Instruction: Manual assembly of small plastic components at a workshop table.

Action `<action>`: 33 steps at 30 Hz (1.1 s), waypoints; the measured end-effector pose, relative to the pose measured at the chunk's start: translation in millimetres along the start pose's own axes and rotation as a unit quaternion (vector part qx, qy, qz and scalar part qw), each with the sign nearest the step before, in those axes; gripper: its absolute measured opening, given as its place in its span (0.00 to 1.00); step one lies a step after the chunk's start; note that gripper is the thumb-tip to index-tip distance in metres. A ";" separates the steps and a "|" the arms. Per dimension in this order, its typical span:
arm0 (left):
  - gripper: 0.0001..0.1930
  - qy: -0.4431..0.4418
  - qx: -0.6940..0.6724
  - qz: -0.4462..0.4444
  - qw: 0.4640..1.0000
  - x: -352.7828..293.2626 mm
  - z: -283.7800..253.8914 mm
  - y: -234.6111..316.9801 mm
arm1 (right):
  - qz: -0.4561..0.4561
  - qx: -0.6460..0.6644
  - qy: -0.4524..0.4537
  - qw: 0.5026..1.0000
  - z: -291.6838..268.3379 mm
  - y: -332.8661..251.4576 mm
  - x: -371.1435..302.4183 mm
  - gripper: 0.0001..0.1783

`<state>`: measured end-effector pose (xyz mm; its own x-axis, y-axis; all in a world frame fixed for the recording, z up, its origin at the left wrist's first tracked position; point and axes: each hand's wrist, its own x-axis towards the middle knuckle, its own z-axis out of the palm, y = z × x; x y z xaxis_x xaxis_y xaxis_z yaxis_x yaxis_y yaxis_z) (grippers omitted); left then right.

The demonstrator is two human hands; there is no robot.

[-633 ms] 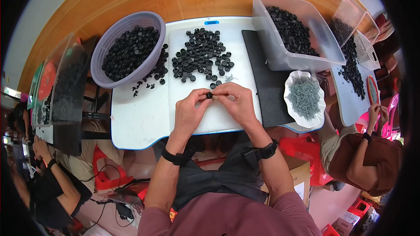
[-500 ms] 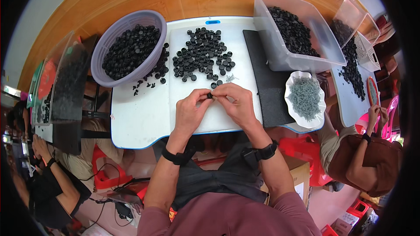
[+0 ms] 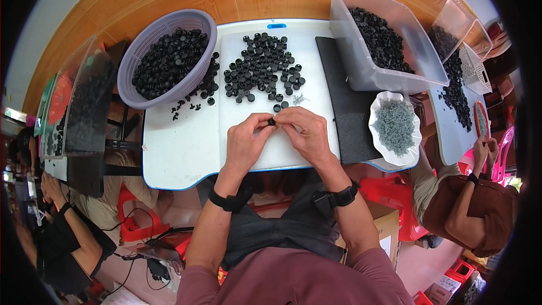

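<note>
My left hand [image 3: 247, 140] is closed in a pinch on a small black cap [image 3: 272, 121] over the near part of the white table [image 3: 180, 149]. My right hand [image 3: 306, 135] meets it from the other side, thumb and forefinger pressed together at the cap; whatever is between those fingertips is too small to make out. Just beyond the fingers lie loose round black caps [image 3: 262, 68] in a spread-out pile. A few grey screws [image 3: 300, 99] lie beside the pile, close to my right knuckles.
At the far left, a purple basket [image 3: 129, 73] holds many black caps. To the right stand a clear plastic bin [image 3: 389, 79] of black parts, a dark mat [image 3: 353, 118] and a white scalloped dish [image 3: 374, 127] of grey screws. People work at tables on both sides.
Both hands stay pinched together at the black cap, with only a slight shift of the fingertips. The whole view has moved a little.
</note>
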<state>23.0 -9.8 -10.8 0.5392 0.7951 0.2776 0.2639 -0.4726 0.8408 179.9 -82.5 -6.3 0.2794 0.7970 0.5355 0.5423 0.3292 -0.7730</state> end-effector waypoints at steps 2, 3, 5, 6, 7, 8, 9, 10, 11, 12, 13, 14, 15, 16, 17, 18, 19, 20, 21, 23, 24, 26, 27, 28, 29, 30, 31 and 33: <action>0.12 0.000 0.001 -0.003 1.000 -0.1 -0.1 -0.4 | -0.004 -0.002 -0.001 1.000 0.4 0.1 0.0 0.08; 0.12 -0.001 0.000 -0.005 1.000 -0.2 -0.1 -0.6 | -0.001 -0.002 -0.002 1.000 0.4 -0.4 0.0 0.08; 0.12 -0.001 -0.002 -0.007 1.000 -0.1 -0.2 -0.7 | 0.001 -0.002 -0.003 1.000 0.6 -0.8 0.0 0.08; 0.12 -0.001 -0.006 -0.006 1.000 -0.1 0.0 -0.9 | -0.001 -0.004 -0.002 1.000 0.6 -0.4 -0.2 0.08; 0.12 -0.001 -0.010 -0.005 1.000 0.1 0.2 -1.2 | -0.003 -0.006 -0.002 1.000 0.7 0.1 -0.4 0.08; 0.12 -0.001 -0.010 -0.006 1.000 0.2 0.0 -1.0 | -0.002 -0.006 -0.002 1.000 0.4 0.1 -0.1 0.08; 0.12 -0.002 -0.010 -0.013 1.000 0.3 -0.4 -0.5 | -0.003 -0.003 -0.003 1.000 0.1 0.0 0.4 0.08; 0.12 -0.005 -0.010 -0.021 1.000 0.4 -0.6 -0.1 | -0.004 0.000 -0.003 1.000 0.0 -0.1 0.6 0.08; 0.12 -0.005 -0.010 -0.022 1.000 0.6 -0.7 0.4 | -0.003 0.000 -0.004 1.000 0.2 -0.1 0.6 0.08; 0.12 -0.006 -0.014 -0.022 1.000 0.8 -0.7 0.8 | -0.004 0.000 -0.005 1.000 0.3 -0.1 0.5 0.08; 0.12 -0.006 -0.017 -0.022 1.000 1.0 -0.8 0.9 | -0.006 0.000 -0.006 1.000 0.6 -0.2 0.5 0.08; 0.12 -0.006 -0.017 -0.022 1.000 1.1 -0.9 0.8 | -0.006 0.000 -0.007 1.000 1.1 -0.6 0.3 0.08; 0.12 -0.006 -0.020 -0.027 0.999 1.3 -0.8 0.7 | -0.016 -0.015 -0.005 1.000 1.9 -1.3 -0.2 0.08; 0.12 -0.006 -0.024 -0.032 0.999 1.4 -0.8 0.6 | -0.025 -0.031 -0.003 0.999 2.6 -2.1 -0.8 0.08; 0.12 -0.006 -0.024 -0.033 0.999 1.7 -0.8 0.5 | -0.025 -0.031 -0.004 0.999 3.3 -2.6 -1.4 0.08; 0.12 -0.008 -0.024 -0.042 0.999 2.1 -1.0 0.2 | -0.031 -0.039 -0.008 0.999 4.0 -3.0 -2.0 0.08; 0.12 -0.010 -0.023 -0.051 0.998 2.5 -1.8 0.1 | -0.038 -0.047 -0.012 0.998 4.6 -3.4 -2.2 0.08; 0.12 -0.009 -0.022 -0.051 0.998 2.8 -2.9 0.4 | -0.038 -0.047 -0.012 0.998 4.8 -3.7 -2.3 0.08; 0.13 -0.020 -0.023 -0.065 0.997 3.1 -4.5 1.3 | -0.047 -0.055 -0.014 0.997 5.0 -4.0 -2.4 0.09; 0.13 -0.032 -0.025 -0.078 0.996 5.1 -6.9 4.7 | -0.056 -0.065 -0.014 0.996 4.6 -2.8 -3.1 0.09; 0.14 -0.049 -0.042 -0.096 0.993 6.1 -8.8 7.7 | -0.072 -0.069 -0.011 0.995 4.9 -1.8 -3.6 0.10; 0.14 -0.065 -0.058 -0.112 0.990 7.1 -11.9 8.6 | -0.088 -0.072 -0.008 0.993 5.1 -2.5 -3.1 0.10; 0.15 -0.078 -0.074 -0.115 0.988 7.3 -12.8 7.3 | -0.092 -0.074 -0.007 0.993 4.7 -3.9 -2.3 0.11; 0.17 -0.089 -0.090 -0.117 0.985 7.3 -13.6 6.1 | -0.096 -0.076 -0.005 0.992 4.7 -4.9 -1.8 0.11; 0.17 -0.089 -0.089 -0.116 0.985 7.3 -14.1 5.1 | -0.097 -0.075 -0.005 0.992 4.9 -4.8 -1.7 0.11; 0.17 -0.095 -0.101 -0.121 0.983 7.4 -14.5 4.1 | -0.096 -0.077 -0.002 0.992 4.9 -4.5 -1.7 0.12; 0.17 -0.101 -0.114 -0.126 0.980 7.5 -14.6 3.2 | -0.094 -0.079 0.000 0.992 4.9 -4.1 -2.0 0.12; 0.17 -0.105 -0.132 -0.134 0.977 8.1 -14.9 2.3 | -0.097 -0.085 -0.003 0.992 4.2 -5.3 -2.3 0.12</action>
<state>16.1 1.2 0.2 0.6382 0.7685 -0.0469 0.2178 -0.1218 0.9684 173.1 -83.9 -4.8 0.1528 0.7303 0.6658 0.7110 0.3867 -0.5874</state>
